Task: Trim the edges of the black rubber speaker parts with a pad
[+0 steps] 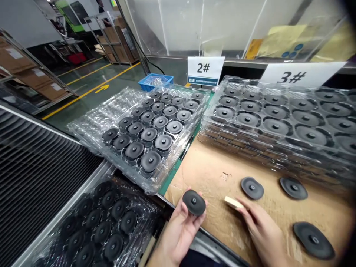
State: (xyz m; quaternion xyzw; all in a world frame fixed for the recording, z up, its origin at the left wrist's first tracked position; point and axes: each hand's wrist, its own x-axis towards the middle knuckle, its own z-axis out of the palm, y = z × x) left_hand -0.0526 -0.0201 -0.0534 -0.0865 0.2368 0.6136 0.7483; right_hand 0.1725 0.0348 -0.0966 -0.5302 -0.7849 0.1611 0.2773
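Near the front edge of the cardboard-covered table, my left hand [180, 226] holds a dark oval disc [194, 202] by its rim, the small raised centre hub facing up. My right hand [260, 226] pinches a small pale block [233, 203] between thumb and fingers, a short way right of the disc and apart from it. Beyond the right hand lies one loose disc [252, 187] on the cardboard [211, 167]. Farther right are another disc [293, 187] and a nearer one [314, 240].
A clear plastic tray [150, 181] of discs sits ahead on the left, beside a taller tray stack [236, 144] on the right. At lower left is another filled tray [144, 207] by a ribbed black surface [41, 185]. A blue basket [147, 87] stands behind.
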